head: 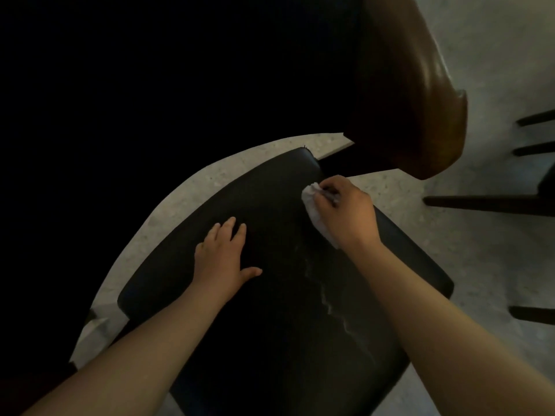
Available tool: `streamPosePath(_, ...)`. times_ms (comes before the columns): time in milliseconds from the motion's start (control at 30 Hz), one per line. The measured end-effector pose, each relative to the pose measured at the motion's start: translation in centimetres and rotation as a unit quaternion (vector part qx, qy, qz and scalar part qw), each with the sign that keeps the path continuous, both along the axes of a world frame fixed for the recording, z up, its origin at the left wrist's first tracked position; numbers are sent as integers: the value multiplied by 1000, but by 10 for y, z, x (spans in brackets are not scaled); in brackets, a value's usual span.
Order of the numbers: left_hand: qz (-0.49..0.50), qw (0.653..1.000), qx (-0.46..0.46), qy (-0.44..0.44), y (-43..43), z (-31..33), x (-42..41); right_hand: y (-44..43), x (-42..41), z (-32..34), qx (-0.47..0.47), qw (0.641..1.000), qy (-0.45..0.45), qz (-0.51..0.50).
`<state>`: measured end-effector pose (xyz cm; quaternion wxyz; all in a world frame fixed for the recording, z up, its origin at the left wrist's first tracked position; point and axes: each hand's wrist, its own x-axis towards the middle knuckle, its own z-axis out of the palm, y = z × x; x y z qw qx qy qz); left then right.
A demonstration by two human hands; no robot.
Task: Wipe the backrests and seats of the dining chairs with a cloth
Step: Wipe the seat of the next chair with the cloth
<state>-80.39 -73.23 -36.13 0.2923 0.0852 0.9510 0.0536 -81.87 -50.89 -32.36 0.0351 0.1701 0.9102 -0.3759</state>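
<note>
A black padded chair seat [270,310] fills the lower middle of the head view. Pale wet streaks run down its middle. My right hand [345,211] is closed around a crumpled white cloth [315,210] and presses it on the seat near the far right corner. My left hand [223,255] lies flat on the seat's left part, fingers spread, holding nothing. The chair's curved brown wooden backrest [420,94] rises at the upper right, just beyond the cloth.
A large dark mass, likely the dining table [150,85], covers the upper left. Pale speckled floor [480,250] shows around the seat. Dark legs of another chair [486,202] stick in from the right edge.
</note>
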Motion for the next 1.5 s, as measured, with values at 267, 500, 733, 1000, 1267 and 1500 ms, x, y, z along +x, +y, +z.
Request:
streamPosePath(267, -9, 1000, -5, 1, 1, 1, -1, 10, -1, -20, -102, 992, -60, -55)
streamPosePath(500, -5, 1000, 5, 30, -2, -4, -6, 1, -31, -26, 4, 993, 117, -16)
streamPosePath(733, 18, 999, 29, 26, -3, -12, -7, 0, -70, -53, 65, 990, 122, 22)
streamPosePath(1000, 23, 999, 29, 13, -1, -19, -7, -11, -93, -72, 84, 992, 83, 48)
streamPosePath(1267, 22, 999, 27, 8, -2, -14, -8, 11, -40, -54, 40, 983, 4, 178)
streamPosePath(1500, 22, 1000, 20, 6, -1, -14, -8, -1, -60, -52, 73, 989, 78, 101)
